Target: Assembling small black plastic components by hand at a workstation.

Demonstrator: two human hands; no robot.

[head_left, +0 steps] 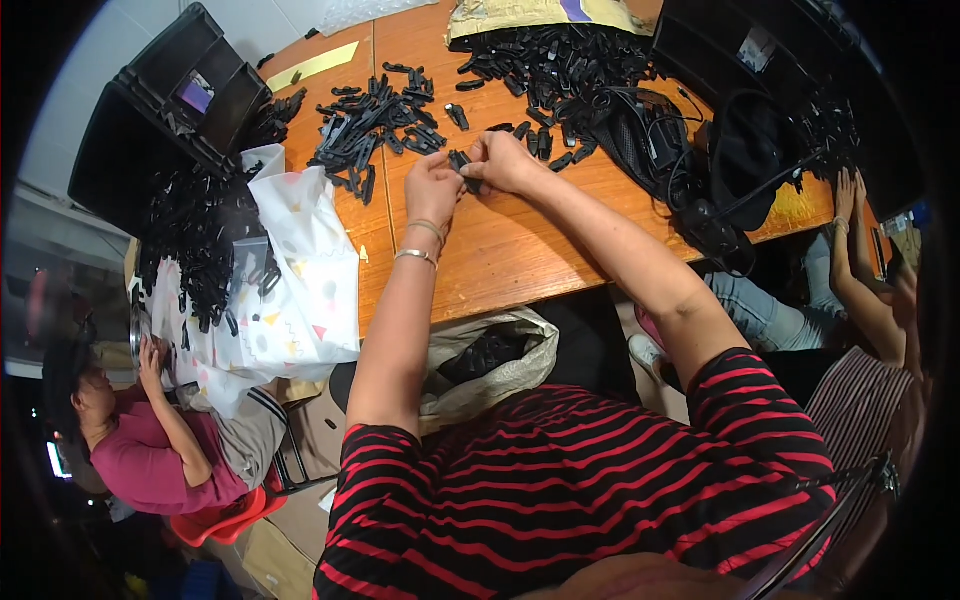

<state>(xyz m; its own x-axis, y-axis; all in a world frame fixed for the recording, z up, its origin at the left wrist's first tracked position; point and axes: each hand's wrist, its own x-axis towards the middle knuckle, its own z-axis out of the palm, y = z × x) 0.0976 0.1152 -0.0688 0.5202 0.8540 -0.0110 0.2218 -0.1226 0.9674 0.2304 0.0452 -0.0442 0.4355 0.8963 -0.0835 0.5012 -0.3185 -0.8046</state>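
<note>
Both my hands meet over the wooden table (pixel 500 250), holding one small black plastic part (pixel 463 165) between their fingertips. My left hand (pixel 433 185) pinches its near end; two bracelets sit on that wrist. My right hand (pixel 503 160) grips the part from the right. Just beyond the hands lies a loose spread of several similar black parts (pixel 375 125), and a bigger heap (pixel 560 60) lies farther back by a brown padded envelope (pixel 520 15).
A white patterned bag (pixel 300 270) covered with black parts hangs over the table's left edge. Black crates (pixel 170 100) stand at the far left. Cables and a dark pouch (pixel 650 140) lie right. A person in pink sits lower left; another person's hands (pixel 848 200) are at the right.
</note>
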